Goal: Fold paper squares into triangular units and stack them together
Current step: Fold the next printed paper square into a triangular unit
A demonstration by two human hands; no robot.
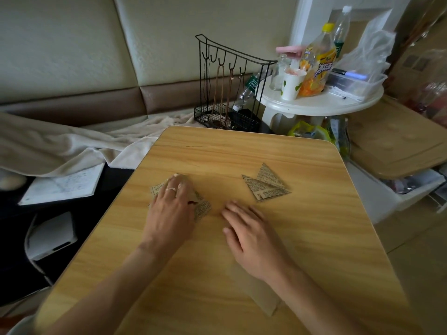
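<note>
Left hand (173, 201), fingers flat and extended, presses a newsprint paper piece (202, 209) against the table (242, 153) at centre left of the frame, probably to set a crease. Right hand (251, 235), relaxed and grasping nothing, rests on the table at centre, just beside the paper. Finished triangular units (266, 184) lie overlapped toward the upper right, apparently set apart to keep the folding area free.

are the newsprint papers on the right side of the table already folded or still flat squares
Folded. The newsprint pieces show triangular shapes with creased, overlapping flaps, lying untouched on the table.
</note>
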